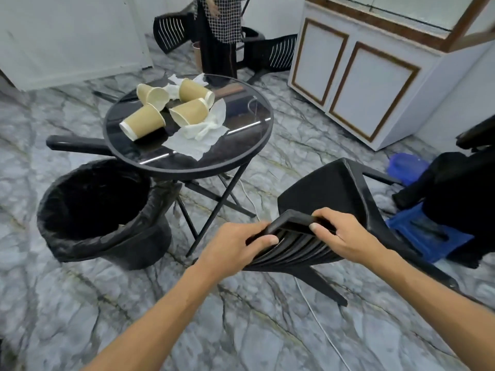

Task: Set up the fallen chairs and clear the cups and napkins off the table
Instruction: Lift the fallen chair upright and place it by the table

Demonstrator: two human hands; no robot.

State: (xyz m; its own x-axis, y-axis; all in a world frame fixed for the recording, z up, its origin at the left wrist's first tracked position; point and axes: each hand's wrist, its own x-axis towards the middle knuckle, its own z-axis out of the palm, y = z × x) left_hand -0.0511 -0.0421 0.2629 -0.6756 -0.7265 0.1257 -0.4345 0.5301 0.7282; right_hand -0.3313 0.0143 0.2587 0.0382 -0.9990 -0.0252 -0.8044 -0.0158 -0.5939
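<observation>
— Fingers [270,240] of the left hand [235,245] are curled tight on the top rail of the black chair [329,199], right?

— Yes, and the right hand [345,236] wraps that same rail from the other side. Both hands hold on. The chair is at about five o'clock from the round table [257,145], tilted, with its slatted back toward the person and its seat facing away.

— Where are the cups?

— Four paper cups [143,123] lie tipped over on the table top, bunched together at its ten o'clock side. White napkins [201,132] are crumpled beside and under them (one flat sheet reaches the near rim).

— Any other chairs down?

— One fallen chair [76,144] lies partly under the table at nine o'clock. Two more [171,30] lie past the table at twelve o'clock, beside a standing person [222,28] in a checked top.

— And the bin?

— A black lined bin [101,210] sits on the marble floor [241,330] at seven o'clock from the table, just beside its legs. A white cabinet [356,73] stands at two o'clock.
</observation>
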